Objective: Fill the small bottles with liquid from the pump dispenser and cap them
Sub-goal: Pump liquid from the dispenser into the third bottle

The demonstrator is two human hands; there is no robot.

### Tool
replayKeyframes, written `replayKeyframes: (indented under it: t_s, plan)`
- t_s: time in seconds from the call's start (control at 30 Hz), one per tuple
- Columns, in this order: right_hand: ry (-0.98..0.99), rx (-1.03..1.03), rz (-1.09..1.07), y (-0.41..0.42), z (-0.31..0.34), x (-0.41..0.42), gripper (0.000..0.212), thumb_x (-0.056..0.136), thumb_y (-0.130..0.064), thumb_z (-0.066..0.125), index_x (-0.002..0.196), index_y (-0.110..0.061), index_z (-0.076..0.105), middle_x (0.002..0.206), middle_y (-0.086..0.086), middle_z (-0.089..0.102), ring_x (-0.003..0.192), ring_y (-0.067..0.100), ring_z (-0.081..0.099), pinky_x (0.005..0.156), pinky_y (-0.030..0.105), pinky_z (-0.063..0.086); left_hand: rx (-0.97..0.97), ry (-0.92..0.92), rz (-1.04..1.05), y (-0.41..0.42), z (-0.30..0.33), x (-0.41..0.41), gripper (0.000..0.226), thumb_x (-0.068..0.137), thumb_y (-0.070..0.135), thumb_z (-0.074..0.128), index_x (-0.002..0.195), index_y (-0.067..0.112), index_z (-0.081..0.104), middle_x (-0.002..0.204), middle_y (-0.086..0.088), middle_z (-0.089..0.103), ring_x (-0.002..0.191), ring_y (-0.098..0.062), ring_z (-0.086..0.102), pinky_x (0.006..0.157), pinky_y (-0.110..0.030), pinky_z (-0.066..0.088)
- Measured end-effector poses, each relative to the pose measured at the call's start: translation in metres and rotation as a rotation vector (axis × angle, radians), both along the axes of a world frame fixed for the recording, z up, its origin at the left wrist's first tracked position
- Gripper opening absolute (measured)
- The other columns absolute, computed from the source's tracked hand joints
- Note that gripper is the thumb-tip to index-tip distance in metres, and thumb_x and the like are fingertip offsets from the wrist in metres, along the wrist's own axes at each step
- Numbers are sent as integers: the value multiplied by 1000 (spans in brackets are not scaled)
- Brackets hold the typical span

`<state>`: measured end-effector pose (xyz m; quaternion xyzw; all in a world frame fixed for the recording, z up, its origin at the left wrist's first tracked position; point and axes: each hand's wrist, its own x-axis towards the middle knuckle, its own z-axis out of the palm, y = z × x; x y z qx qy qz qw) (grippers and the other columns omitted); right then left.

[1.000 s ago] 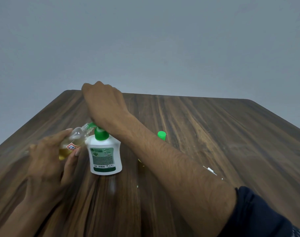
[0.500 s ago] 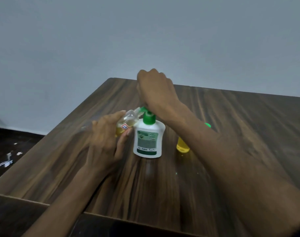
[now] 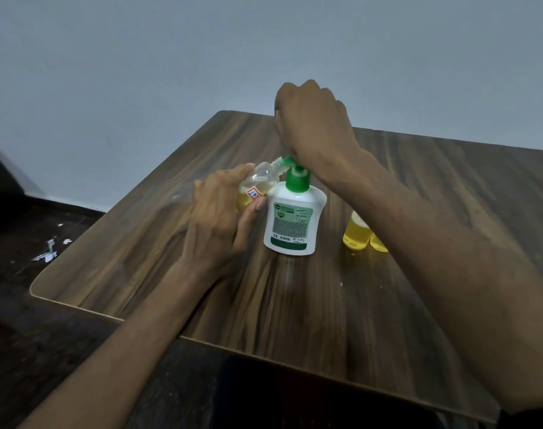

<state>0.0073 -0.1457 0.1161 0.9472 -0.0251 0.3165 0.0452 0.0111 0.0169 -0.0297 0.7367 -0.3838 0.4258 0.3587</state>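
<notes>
Dark wood-grain counter (image 3: 310, 305) against a plain wall (image 3: 202, 51).
The wall is pale grey-blue and evenly lit; the dark floor (image 3: 25, 305) at left carries white paper scraps (image 3: 48, 250).

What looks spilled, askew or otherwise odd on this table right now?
Nothing spilled. The small bottle in the left hand is tilted on purpose, mouth at the pump dispenser spout. Only oddity: scraps of paper on the floor left of the table.

Small bottle (image 3: 254, 188) at pump spout (image 3: 285, 161)
</notes>
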Motion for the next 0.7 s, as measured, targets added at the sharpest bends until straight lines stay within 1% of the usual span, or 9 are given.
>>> replayKeyframes:
  t_s: [0.1, 0.23, 0.3, 0.43, 0.57, 0.7]
  plan:
    - [-28, 3, -19, -1, -1, 0, 17, 85, 2, 46, 93, -11, 52, 75, 4, 34, 66, 28, 36, 59, 34, 29, -4, -8, 1, -1, 1, -1, 38, 114, 30, 48, 138, 1, 55, 124, -17, 68, 104, -25, 58, 89, -36, 32]
    - [-16, 10, -9, -2, -4, 2, 19, 84, 2, 45, 96, -10, 54, 81, 6, 38, 70, 30, 38, 60, 35, 31, 8, -21, 5, 1, 1, 0, 36, 110, 24, 54, 136, -2, 57, 122, -18, 69, 104, -27, 59, 89, -35, 32]
    - [-47, 1, -23, -1, -2, 1, 19, 84, 3, 45, 95, -9, 54, 81, 7, 38, 69, 30, 38, 59, 36, 31, 4, -14, 6, 1, 2, -1, 37, 111, 25, 53, 136, -3, 57, 122, -19, 69, 104, -26, 58, 89, -35, 32]
    - [8, 12, -14, -1, -5, 2, 19, 85, 1, 45, 98, -10, 54, 83, 6, 38, 72, 30, 38, 62, 35, 30, 15, -15, 7, 1, 2, -1, 38, 109, 23, 55, 134, -5, 59, 120, -20, 68, 103, -25, 56, 88, -34, 31]
    - [-50, 17, -22, -2, -3, 3, 20, 84, 2, 43, 96, -8, 56, 82, 7, 41, 70, 30, 39, 60, 35, 32, 7, -5, 5, 1, 4, -1, 41, 112, 27, 51, 134, -6, 59, 119, -20, 68, 102, -24, 56, 89, -33, 30]
    - [-3, 22, -8, -2, -5, 4, 19, 86, 0, 44, 99, -8, 56, 85, 7, 41, 73, 30, 40, 62, 36, 32, 20, -6, 20, 1, 2, -1, 39, 109, 24, 56, 134, -6, 60, 118, -19, 69, 100, -24, 57, 89, -33, 31]
